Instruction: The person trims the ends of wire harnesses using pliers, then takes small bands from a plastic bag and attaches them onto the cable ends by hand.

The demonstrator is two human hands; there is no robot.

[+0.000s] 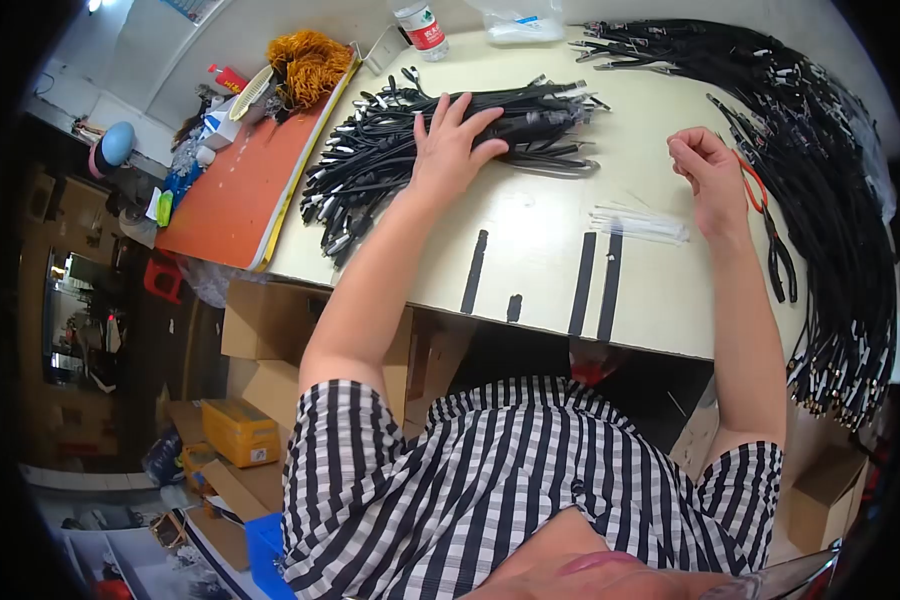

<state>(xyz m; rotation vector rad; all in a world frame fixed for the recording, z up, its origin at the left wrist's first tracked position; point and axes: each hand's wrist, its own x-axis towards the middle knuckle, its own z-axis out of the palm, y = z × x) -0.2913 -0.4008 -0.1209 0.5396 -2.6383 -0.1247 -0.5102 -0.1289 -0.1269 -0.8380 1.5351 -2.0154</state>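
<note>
**Cables [536, 128] under the left grip [448, 152]**

The bunch lies on the surface [540, 215], the fingers spread apart over it. The right grip [710, 175], fingertips together, is near a tool [772, 250]; whether it holds anything is unclear.

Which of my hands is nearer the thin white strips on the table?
Right. Your right hand is close by the right end of the white strips; your left hand is farther left, on a black cable bundle.

Single head-worn view, wide and round-edged, facing forward and down, tabletop [540, 225] close below
</note>
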